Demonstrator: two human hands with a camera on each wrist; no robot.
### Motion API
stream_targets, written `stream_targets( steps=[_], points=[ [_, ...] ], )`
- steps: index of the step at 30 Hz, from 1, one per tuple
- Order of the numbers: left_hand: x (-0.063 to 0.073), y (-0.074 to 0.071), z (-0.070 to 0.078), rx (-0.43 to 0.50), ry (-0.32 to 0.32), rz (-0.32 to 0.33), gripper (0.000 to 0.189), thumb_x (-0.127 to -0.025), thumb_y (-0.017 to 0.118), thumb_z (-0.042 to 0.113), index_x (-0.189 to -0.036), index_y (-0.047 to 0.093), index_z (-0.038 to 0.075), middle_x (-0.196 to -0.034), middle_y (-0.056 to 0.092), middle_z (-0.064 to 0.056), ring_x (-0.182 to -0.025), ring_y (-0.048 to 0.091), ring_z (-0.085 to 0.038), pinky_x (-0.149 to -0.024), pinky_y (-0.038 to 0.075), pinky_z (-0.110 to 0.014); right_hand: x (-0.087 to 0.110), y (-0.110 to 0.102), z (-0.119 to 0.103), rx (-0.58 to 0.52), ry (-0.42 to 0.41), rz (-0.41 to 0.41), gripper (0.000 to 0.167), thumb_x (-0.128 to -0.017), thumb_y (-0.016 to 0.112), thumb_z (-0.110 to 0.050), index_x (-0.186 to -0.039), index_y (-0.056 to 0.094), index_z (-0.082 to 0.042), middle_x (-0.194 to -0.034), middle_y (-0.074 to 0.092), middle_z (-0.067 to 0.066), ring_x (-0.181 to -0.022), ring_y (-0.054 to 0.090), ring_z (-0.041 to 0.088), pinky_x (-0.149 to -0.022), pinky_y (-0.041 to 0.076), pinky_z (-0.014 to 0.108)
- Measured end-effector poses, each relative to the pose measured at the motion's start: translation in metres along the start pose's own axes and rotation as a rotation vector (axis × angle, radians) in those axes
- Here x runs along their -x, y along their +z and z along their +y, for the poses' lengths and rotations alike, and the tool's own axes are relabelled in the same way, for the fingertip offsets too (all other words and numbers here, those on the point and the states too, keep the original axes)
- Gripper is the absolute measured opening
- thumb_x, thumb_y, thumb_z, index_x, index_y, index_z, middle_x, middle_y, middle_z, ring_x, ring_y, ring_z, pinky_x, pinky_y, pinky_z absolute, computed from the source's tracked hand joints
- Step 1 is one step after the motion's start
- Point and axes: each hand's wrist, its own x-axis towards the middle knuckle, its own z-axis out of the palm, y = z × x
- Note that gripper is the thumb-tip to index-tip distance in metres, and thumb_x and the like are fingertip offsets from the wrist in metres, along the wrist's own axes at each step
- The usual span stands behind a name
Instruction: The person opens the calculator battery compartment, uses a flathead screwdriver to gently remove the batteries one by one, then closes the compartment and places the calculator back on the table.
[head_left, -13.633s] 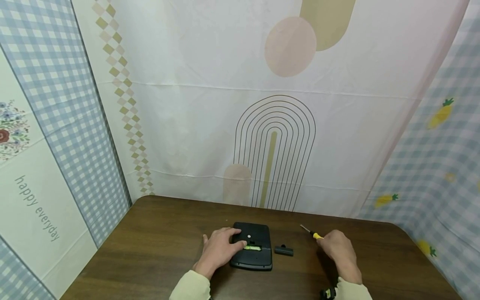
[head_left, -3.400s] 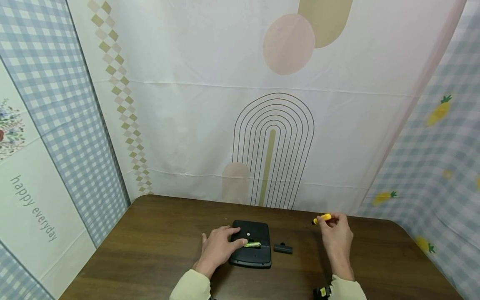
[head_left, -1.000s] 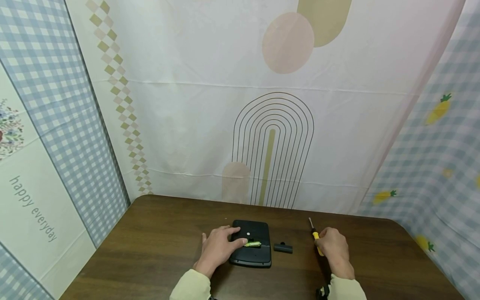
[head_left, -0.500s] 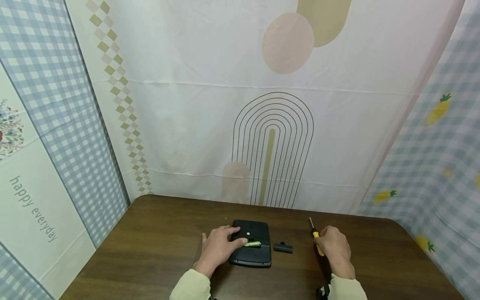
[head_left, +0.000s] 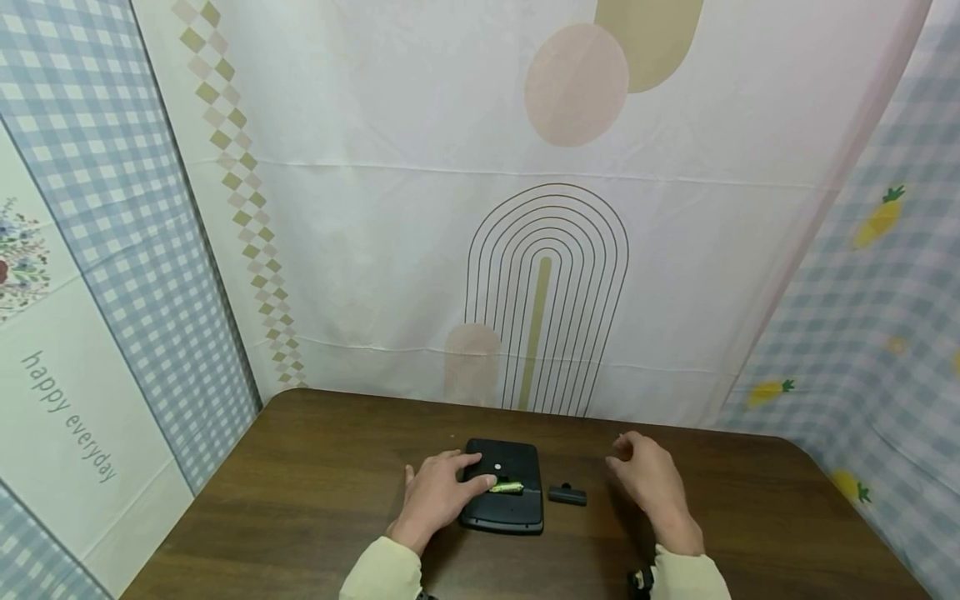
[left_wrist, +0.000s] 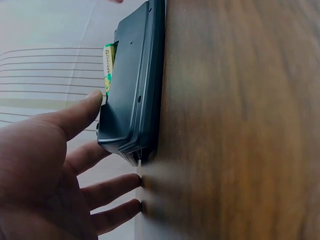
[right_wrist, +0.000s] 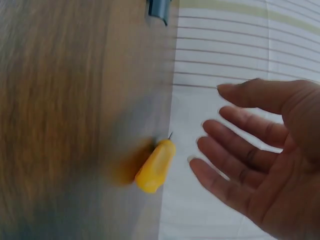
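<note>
A brown worktop (head_left: 322,475) carries a black device (head_left: 517,467), the left hand (head_left: 435,498) resting open-fingered on it. The right hand (head_left: 651,479), fingers loosely extended, holds nothing beside a yellow-handled screwdriver (right_wrist: 156,167). A dark cover (head_left: 567,495) lies beside the device; a green battery (head_left: 507,487) sits in its slot.
</note>
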Motion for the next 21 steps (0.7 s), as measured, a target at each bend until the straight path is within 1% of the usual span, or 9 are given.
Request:
stream_targets(
  steps=[3,6,12,14,15,17,18,19,21],
  points=[
    [0.0,0.0,-0.001,0.004,0.002,-0.004,0.052,-0.096,0.075,0.051,-0.135,0.075,0.016,-0.146,0.062,-0.019,-0.141,0.048,-0.049,-0.11,0.01,-0.087,0.0,0.004,-0.008,0.007,-0.064,0.004,0.027,-0.094,0.077,-0.008,-0.116,0.071,0.006,-0.112,0.071,0.02,-0.101,0.068,0.038,-0.085,0.056,0.056],
    [0.0,-0.001,0.0,0.005,0.008,-0.005,0.052,-0.097,0.074,0.051,-0.135,0.075,0.016,-0.146,0.062,-0.019,-0.141,0.048,-0.049,-0.109,0.01,-0.088,0.001,0.009,-0.016,-0.001,-0.12,0.002,0.024,-0.093,0.079,-0.006,-0.113,0.072,0.005,-0.106,0.07,0.015,-0.098,0.068,0.034,-0.085,0.056,0.054],
    [0.0,-0.004,0.001,0.012,0.007,-0.006,0.049,-0.098,0.074,0.049,-0.135,0.075,0.016,-0.146,0.062,-0.019,-0.14,0.048,-0.049,-0.109,0.01,-0.088,0.003,0.015,-0.029,-0.029,-0.182,-0.004,0.021,-0.092,0.08,-0.005,-0.11,0.073,0.003,-0.102,0.069,0.009,-0.093,0.065,0.027,-0.083,0.057,0.05],
    [0.0,-0.004,0.001,0.009,0.006,-0.005,0.048,-0.098,0.074,0.048,-0.134,0.076,0.016,-0.145,0.063,-0.019,-0.14,0.049,-0.049,-0.109,0.01,-0.088,0.003,0.017,-0.032,-0.041,-0.202,-0.009,0.02,-0.092,0.081,-0.005,-0.11,0.074,0.001,-0.102,0.069,0.009,-0.094,0.066,0.027,-0.087,0.056,0.052],
    [-0.001,-0.004,0.001,0.004,0.007,-0.003,0.048,-0.098,0.074,0.047,-0.133,0.076,0.016,-0.144,0.063,-0.018,-0.139,0.049,-0.049,-0.109,0.01,-0.088,0.004,0.017,-0.034,-0.047,-0.211,-0.012,0.02,-0.092,0.081,-0.005,-0.11,0.074,0.001,-0.103,0.07,0.009,-0.095,0.066,0.028,-0.093,0.054,0.055],
    [-0.001,-0.004,0.001,-0.003,0.005,0.0,0.046,-0.098,0.074,0.047,-0.132,0.077,0.016,-0.143,0.064,-0.018,-0.139,0.05,-0.049,-0.108,0.01,-0.089,0.004,0.018,-0.037,-0.06,-0.23,-0.02,0.02,-0.092,0.081,-0.005,-0.11,0.074,0.0,-0.105,0.07,0.009,-0.098,0.068,0.03,-0.105,0.046,0.064],
    [-0.001,-0.004,0.001,-0.004,0.005,0.0,0.046,-0.098,0.075,0.046,-0.132,0.077,0.015,-0.142,0.065,-0.018,-0.138,0.051,-0.049,-0.108,0.01,-0.089,0.005,0.018,-0.039,-0.067,-0.238,-0.023,0.02,-0.092,0.081,-0.005,-0.111,0.074,0.0,-0.106,0.071,0.009,-0.099,0.068,0.03,-0.109,0.041,0.067],
    [-0.001,-0.004,0.001,-0.007,0.004,0.001,0.045,-0.098,0.075,0.046,-0.131,0.077,0.015,-0.142,0.065,-0.018,-0.138,0.051,-0.048,-0.107,0.01,-0.09,0.005,0.019,-0.041,-0.074,-0.24,-0.024,0.02,-0.092,0.081,-0.006,-0.111,0.074,-0.001,-0.106,0.071,0.008,-0.1,0.068,0.03,-0.11,0.039,0.069],
    [-0.001,-0.004,0.001,-0.008,0.003,0.002,0.045,-0.098,0.075,0.045,-0.131,0.077,0.015,-0.141,0.066,-0.018,-0.138,0.052,-0.048,-0.107,0.011,-0.09,0.006,0.021,-0.044,-0.091,-0.245,-0.03,0.021,-0.092,0.082,-0.006,-0.112,0.074,-0.002,-0.107,0.07,0.007,-0.101,0.069,0.029,-0.11,0.041,0.067]
  ],
)
